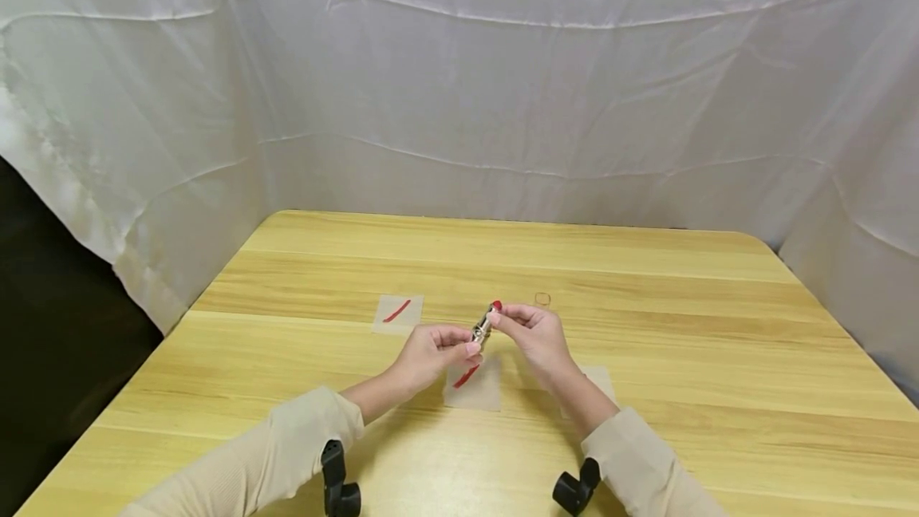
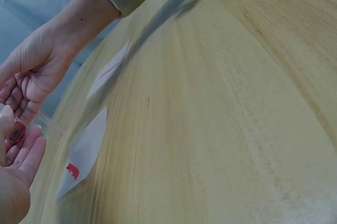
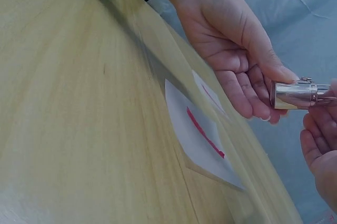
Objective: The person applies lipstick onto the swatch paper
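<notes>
A lipstick [image 1: 483,331] with a shiny metallic tube and a red tip is held tilted above the table between both hands. My left hand [image 1: 431,353] pinches the lower tube between thumb and fingers. Near the red end, the thumb and fingers of my right hand [image 1: 534,337] pinch the upper part. The metallic tube [image 3: 292,95] shows side-on in the right wrist view. Below the hands lies a pale paper square [image 1: 477,397] with a red streak. Another streaked paper [image 1: 398,314] sits farther left.
A third pale paper [image 1: 599,380] is partly hidden under the right forearm. Behind the right hand is a small rounded outline [image 1: 542,298], its kind unclear. The wooden table [image 1: 646,301] is enclosed at the back and sides by white cloth [image 1: 459,102].
</notes>
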Demonstrator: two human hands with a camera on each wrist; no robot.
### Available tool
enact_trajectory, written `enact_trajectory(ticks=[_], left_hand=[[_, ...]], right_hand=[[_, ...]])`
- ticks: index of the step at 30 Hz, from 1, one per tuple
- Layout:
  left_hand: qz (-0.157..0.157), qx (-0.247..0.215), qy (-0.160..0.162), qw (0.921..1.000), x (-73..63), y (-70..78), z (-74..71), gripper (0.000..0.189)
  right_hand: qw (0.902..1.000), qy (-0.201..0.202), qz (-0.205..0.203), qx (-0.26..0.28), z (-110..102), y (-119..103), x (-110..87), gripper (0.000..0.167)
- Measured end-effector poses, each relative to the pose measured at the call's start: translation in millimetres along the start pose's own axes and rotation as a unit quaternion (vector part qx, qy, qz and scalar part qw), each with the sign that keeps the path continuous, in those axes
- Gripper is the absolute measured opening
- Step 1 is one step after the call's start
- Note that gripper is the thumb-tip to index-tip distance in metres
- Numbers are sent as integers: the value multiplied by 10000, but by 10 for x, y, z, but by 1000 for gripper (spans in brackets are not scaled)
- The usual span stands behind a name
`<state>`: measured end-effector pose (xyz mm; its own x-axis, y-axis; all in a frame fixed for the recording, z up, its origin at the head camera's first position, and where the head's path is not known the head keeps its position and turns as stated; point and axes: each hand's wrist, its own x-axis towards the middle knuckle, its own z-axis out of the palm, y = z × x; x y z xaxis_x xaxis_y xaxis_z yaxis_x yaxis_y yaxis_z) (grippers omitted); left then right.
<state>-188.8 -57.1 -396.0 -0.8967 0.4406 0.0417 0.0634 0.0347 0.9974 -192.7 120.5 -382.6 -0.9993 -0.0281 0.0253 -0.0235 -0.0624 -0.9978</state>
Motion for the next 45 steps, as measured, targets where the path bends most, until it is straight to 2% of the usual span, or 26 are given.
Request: enact_trajectory(ticks=[6,13,19,22,28,31,34,39,42,45], left_hand=[[200,-83,-474,9986,-12,-11,-25,28],[62,-369,-1177,9923,-27,-17,-39,39],[-57,-437,-1293,9906,-28,-9,-35,41],[-55,-222,-1208,9924,-28,-1,-32,39],[225,312,-858,9956,-29,6,-25,40],[402,501,-536,9965,-16,2,8,40],[460,724,-125,9962,1,12,60,38],[107,832,420,9956,33,50,149,29],[86,917,603,9939,39,62,185,25],[188,958,734,9925,30,72,211,23]], right_hand=[[9994,-329,-132,-13,-35,-38,-6,6],[9964,-755,-238,-303,-85,-85,-9,13],[9943,-912,-207,-516,-123,-92,4,24],[9944,-867,-136,-583,-133,-99,10,25],[9943,-765,-126,-725,-158,-119,24,16],[9935,-828,-180,-754,-182,-128,26,14],[9924,-913,-256,-791,-203,-135,26,19],[9908,-1005,-337,-840,-213,-134,33,31],[9911,-970,-358,-835,-212,-124,37,30],[9927,-891,-334,-738,-204,-114,33,20]])
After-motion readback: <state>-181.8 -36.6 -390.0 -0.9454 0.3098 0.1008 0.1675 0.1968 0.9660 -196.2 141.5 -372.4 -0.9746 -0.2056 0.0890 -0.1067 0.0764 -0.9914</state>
